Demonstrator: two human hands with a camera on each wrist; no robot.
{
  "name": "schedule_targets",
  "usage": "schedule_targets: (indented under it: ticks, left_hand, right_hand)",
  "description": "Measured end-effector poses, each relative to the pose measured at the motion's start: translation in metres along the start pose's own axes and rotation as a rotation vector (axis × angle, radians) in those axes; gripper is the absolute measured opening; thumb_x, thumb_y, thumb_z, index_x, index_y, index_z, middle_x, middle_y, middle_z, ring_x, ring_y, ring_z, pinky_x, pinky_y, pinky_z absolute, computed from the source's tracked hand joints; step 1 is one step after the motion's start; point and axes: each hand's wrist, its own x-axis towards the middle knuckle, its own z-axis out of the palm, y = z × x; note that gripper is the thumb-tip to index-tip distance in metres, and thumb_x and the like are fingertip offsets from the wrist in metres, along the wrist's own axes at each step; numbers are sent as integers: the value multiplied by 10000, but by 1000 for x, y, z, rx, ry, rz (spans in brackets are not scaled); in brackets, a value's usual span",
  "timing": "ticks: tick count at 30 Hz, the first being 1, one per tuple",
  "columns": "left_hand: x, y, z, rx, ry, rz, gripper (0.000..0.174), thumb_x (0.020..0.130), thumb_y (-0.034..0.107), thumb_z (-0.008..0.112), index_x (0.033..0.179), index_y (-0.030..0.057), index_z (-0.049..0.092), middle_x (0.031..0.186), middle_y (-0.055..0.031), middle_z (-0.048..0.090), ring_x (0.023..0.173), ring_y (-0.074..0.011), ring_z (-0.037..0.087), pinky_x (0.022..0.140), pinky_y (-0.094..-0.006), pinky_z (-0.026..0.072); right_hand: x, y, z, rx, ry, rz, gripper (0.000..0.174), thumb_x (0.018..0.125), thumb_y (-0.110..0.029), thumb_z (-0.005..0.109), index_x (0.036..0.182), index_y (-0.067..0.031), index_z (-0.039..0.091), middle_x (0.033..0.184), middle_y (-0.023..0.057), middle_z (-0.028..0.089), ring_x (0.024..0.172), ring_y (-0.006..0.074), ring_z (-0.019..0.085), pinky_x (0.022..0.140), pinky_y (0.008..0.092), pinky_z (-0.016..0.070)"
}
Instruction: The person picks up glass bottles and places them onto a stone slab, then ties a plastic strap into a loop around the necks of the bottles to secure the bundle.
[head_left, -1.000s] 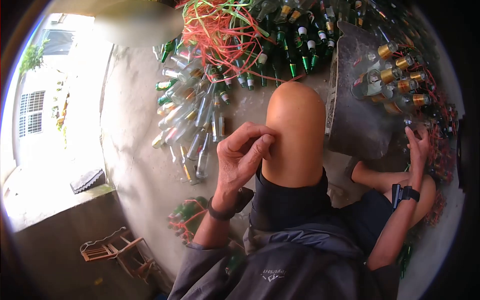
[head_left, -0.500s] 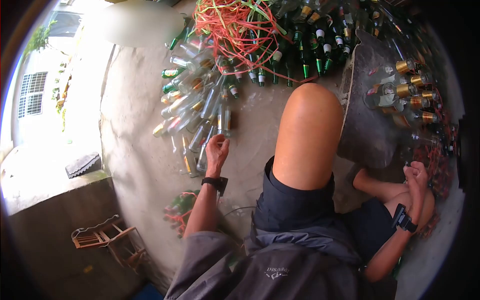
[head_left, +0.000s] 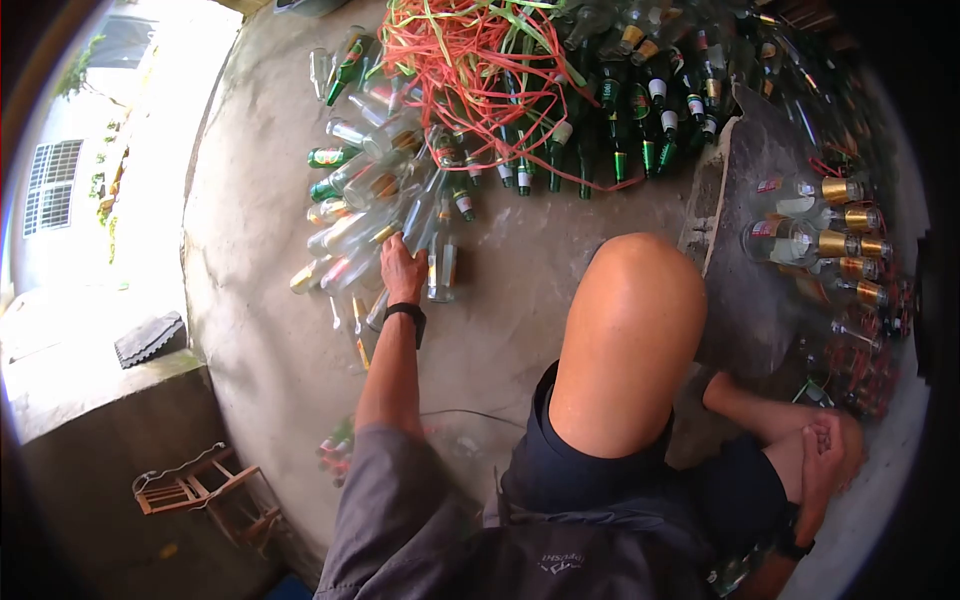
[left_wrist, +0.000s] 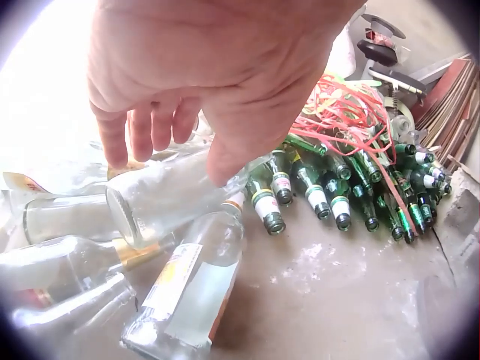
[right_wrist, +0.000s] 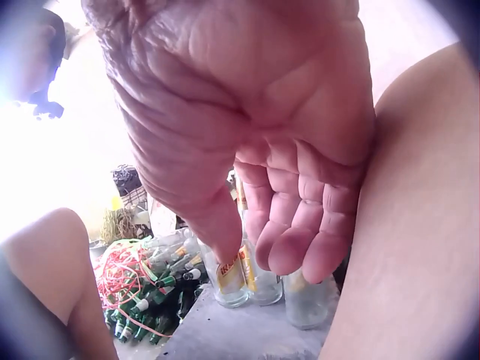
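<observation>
My left hand (head_left: pixel 403 272) reaches into a pile of clear glass bottles (head_left: pixel 350 235) lying on the floor. In the left wrist view, its fingers hang spread above one clear glass bottle (left_wrist: pixel 161 195), the thumb overlapping that bottle's near side. Another clear bottle with a label (left_wrist: pixel 196 281) lies just in front, its base toward the camera. My right hand (head_left: pixel 823 455) rests on the bent right leg. Its fingers are loosely curled with nothing in them, as the right wrist view of the palm (right_wrist: pixel 255 82) shows.
Red and green plastic straps (head_left: pixel 480 80) lie tangled over green bottles (head_left: pixel 640 140) at the back. Clear bottles with gold necks (head_left: pixel 830 240) stand on a dark board (head_left: pixel 745 290) at right. A raised knee (head_left: pixel 640 310) is between the hands. A wooden chair (head_left: pixel 205 490) sits lower left.
My left hand has moved from beside the raised knee, forward and left, to the bottle pile. My right hand has come down from near the gold-necked bottles to the right leg.
</observation>
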Motion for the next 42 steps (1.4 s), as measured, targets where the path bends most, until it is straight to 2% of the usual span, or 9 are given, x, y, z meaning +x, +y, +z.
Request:
schedule_targets:
  ticks: [9, 14, 20, 27, 36, 42]
  left_hand:
    - [26, -1, 22, 153, -65, -27, 644, 768, 202, 770, 1337, 8, 539, 1293, -187, 613, 1190, -385, 570, 1003, -447, 486]
    - [34, 11, 27, 252, -106, -85, 582, 749, 182, 790, 1253, 39, 535, 1254, -171, 616, 1183, -367, 579, 945, -472, 522]
    - [42, 9, 37, 278, -103, -123, 594, 710, 165, 807, 1229, 48, 544, 1205, -174, 600, 1150, -382, 586, 924, -469, 531]
    - [47, 11, 38, 261, -113, -118, 506, 689, 103, 756, 1152, 11, 573, 1158, -196, 584, 1109, -405, 587, 909, -466, 535]
    - [43, 18, 33, 355, -144, -114, 516, 702, 180, 761, 1145, -4, 572, 1150, -194, 650, 1113, -401, 601, 913, -462, 537]
    - [25, 22, 17, 317, -136, -164, 466, 704, 163, 734, 1109, 3, 567, 1161, -193, 637, 1129, -411, 586, 903, -512, 528]
  right_hand:
    - [9, -8, 2, -103, -36, 37, 197, 922, -22, 626, 1115, 14, 613, 906, 48, 615, 833, 121, 584, 785, 270, 483]
    - [12, -22, 4, -137, -72, 57, 197, 917, -33, 632, 1106, 21, 622, 891, 53, 622, 811, 125, 589, 769, 274, 487]
    - [13, -20, 6, -151, -66, 58, 186, 912, -39, 639, 1089, 18, 634, 868, 60, 636, 802, 128, 596, 761, 278, 489]
    - [11, -15, 8, -106, -41, 46, 161, 911, -44, 653, 1062, 11, 641, 862, 62, 639, 807, 136, 606, 764, 285, 497]
    - [9, -31, 11, -165, -54, 9, 149, 915, -45, 666, 1052, 6, 638, 858, 53, 636, 793, 131, 604, 753, 281, 498]
    - [8, -30, 13, -118, -65, -10, 144, 925, -37, 662, 1057, 14, 634, 875, 58, 639, 812, 131, 608, 764, 280, 503]
